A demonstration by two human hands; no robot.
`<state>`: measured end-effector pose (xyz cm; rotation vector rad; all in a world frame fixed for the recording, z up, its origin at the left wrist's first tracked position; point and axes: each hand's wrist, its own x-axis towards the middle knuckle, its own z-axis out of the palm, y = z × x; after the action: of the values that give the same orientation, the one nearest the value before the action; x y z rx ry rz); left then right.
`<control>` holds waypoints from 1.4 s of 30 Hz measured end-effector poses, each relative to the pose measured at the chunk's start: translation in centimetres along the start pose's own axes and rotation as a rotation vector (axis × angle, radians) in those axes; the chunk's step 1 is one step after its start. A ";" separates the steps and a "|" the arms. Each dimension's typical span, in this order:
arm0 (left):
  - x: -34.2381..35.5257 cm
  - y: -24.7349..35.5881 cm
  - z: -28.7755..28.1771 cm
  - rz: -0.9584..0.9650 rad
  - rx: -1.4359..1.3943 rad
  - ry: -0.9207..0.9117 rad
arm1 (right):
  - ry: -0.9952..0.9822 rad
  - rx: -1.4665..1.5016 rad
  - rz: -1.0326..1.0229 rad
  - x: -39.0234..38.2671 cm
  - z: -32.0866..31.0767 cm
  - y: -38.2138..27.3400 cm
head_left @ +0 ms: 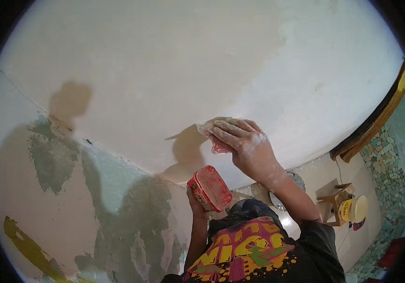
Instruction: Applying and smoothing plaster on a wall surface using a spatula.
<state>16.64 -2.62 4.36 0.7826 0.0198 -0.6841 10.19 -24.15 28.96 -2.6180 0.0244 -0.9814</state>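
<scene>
From my remote seat, I see the right hand point(249, 145) just off centre toward 3 o'clock, its fingers laid close together, clasping a putty-smeared pinkish-red flat spreader point(220, 145); the spreader lies at the pale wall point(165, 61), though whether it touches I cannot tell; toward 6 o'clock the left hand point(197, 206) grips the left side of a red rectangular tub point(214, 189), its fingers partly hidden from me; the tub's upward face is smeared whitish; out at 4 o'clock, a yellow pail point(353, 209) sits just beside a wooden stool point(343, 192); grey-green patches point(54, 158) mottle the wall at 9 o'clock.
</scene>
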 end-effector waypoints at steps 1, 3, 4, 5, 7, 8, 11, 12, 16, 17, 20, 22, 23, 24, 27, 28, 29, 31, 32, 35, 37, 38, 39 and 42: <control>0.0 -0.1 -0.1 -0.003 0.004 -0.002 | 0.023 -0.033 -0.007 -0.2 -0.1 0.3; 0.1 -0.4 -0.4 0.031 -0.010 0.019 | 0.100 -0.076 -0.020 -0.2 -0.8 0.5; 0.0 -0.6 -0.8 0.027 -0.008 0.025 | 0.172 -0.118 -0.038 -0.3 -1.2 0.7; -0.1 -0.8 -1.1 0.009 0.000 0.055 | 0.203 -0.166 -0.048 -0.5 -1.1 1.5; -0.6 -1.1 -1.6 -0.015 0.011 0.093 | 0.280 -0.202 -0.095 0.0 -1.3 2.3; -0.8 -1.3 -1.7 -0.026 -0.001 0.108 | 0.363 -0.244 -0.145 0.3 -1.3 2.8; -1.1 -1.7 -2.2 -0.030 -0.008 0.124 | 0.350 -0.324 -0.194 -0.3 2.9 5.6; -1.1 -1.8 -2.4 -0.021 -0.007 0.114 | 0.332 -0.378 -0.199 -0.9 4.6 6.5; -1.9 -0.9 -0.5 -0.008 -0.037 0.118 | 0.406 -0.335 -0.165 -2.1 6.9 7.0; -1.8 -0.5 0.3 0.021 0.011 0.142 | 0.375 -0.334 -0.149 -2.5 6.9 7.0; -1.6 -0.2 -0.1 0.054 0.067 0.131 | 0.320 -0.304 -0.119 -3.7 7.4 7.0; -1.6 -0.3 -0.7 0.060 0.075 0.091 | 0.277 -0.282 -0.092 -5.2 8.0 6.7; -1.6 -0.4 -0.9 0.082 0.081 0.117 | 0.229 -0.263 -0.061 -5.8 8.2 6.6; -1.5 -0.5 -1.1 0.104 0.088 0.141 | 0.234 -0.268 -0.062 -6.3 8.4 6.5; -1.9 -0.3 -0.6 0.093 0.144 0.135 | 0.175 -0.212 -0.002 -7.2 8.1 5.7; -2.1 -0.3 -0.8 0.096 0.147 0.132 | 0.180 -0.212 -0.003 -7.1 7.7 5.4; -2.5 -0.5 -0.9 0.131 0.144 0.121 | 0.250 -0.138 0.018 -7.1 7.4 5.2; -3.3 -1.0 -1.2 0.171 0.142 0.109 | 0.322 -0.062 0.036 -6.9 6.1 4.8; -3.6 -1.1 -1.3 0.154 0.133 0.135 | 0.401 0.060 0.094 -6.5 4.9 4.6; -4.1 -0.9 -1.5 0.133 0.115 0.145 | 0.609 0.210 0.222 -4.7 2.5 4.4; -4.2 -0.6 -1.6 0.124 0.106 0.129 | 0.683 0.235 0.306 -3.4 0.9 4.4; -4.0 -0.4 -1.9 0.125 0.083 0.120 | 0.684 0.239 0.305 -3.2 0.7 4.3; -3.8 -0.3 -2.2 0.127 0.059 0.111 | 0.631 0.314 0.313 -2.8 0.8 4.0; -3.2 -0.3 -2.3 0.117 0.075 0.111 | 0.578 0.532 0.336 -2.5 3.6 2.6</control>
<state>14.45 0.55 3.36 0.8864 0.0490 -0.5329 10.93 -25.18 24.00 -1.7241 0.2898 -1.3543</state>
